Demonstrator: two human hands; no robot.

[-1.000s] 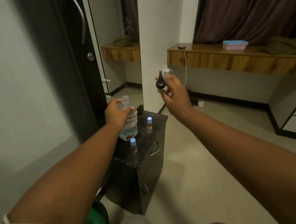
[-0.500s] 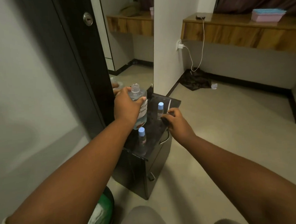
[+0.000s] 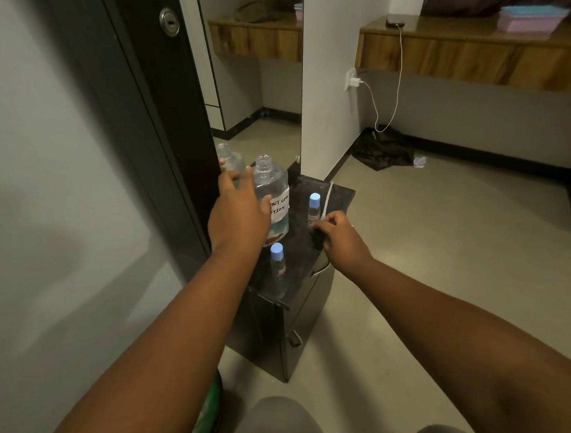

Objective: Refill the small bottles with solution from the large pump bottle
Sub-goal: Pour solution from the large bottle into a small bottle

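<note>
My left hand rested against the side of the large bottle, fingers fairly straight and laid along the clear plastic rather than wrapped round it. The bottle stood upright on the dark surface of the small black cabinet, its neck uncapped and a handwritten white label facing me; a little liquid sat at its bottom. My right hand was down on the surface to the right, fingers curled over the black pump head, whose thin white tube lay along the top towards the far edge. One small blue-capped bottle stood just beyond that hand, beside the large bottle; the other small bottle stood nearer me, between my forearms. A mirror behind showed the large bottle's reflection.
</note>
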